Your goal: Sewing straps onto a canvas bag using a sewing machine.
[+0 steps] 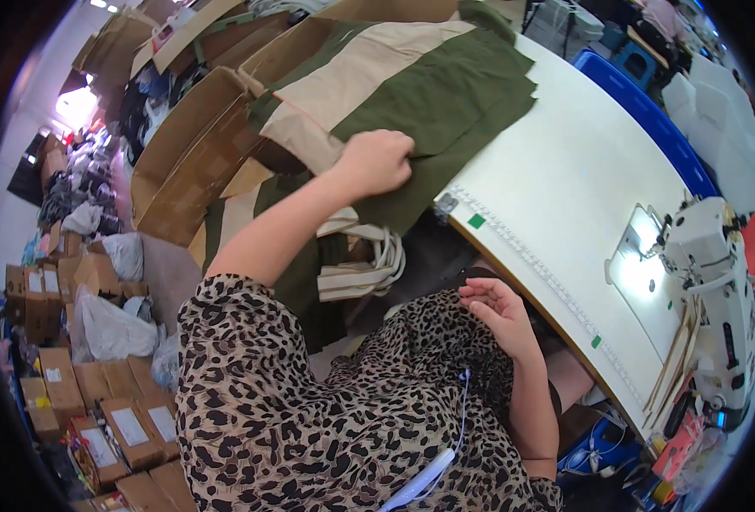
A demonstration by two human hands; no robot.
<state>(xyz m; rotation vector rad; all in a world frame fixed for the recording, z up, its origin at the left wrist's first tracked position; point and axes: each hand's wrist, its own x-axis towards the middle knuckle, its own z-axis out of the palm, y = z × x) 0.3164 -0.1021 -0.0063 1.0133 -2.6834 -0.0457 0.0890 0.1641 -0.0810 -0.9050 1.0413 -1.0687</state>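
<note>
Dark green and beige cloth panels (pixel 446 94) lie stacked over the far left end of the white table, and their near part hangs off its edge. My left hand (pixel 377 162) rests on them with its fingers curled into the green cloth; its fingertips are partly hidden. Below that forearm hangs a bundle of beige-and-white striped straps (pixel 369 264), beside more green cloth (pixel 331 299). My right hand (pixel 499 314) is over my lap near the table's edge, fingers loosely bent and apart, with nothing in it.
On the right of the white table (pixel 557 162) stands a lit sewing machine (pixel 719 290), with thin wooden sticks (pixel 676 358) beside it. A blue tray (pixel 650 119) lines the far edge. Open cardboard boxes (pixel 190 154) stand at the left, with stacked cartons (pixel 104 384) nearer.
</note>
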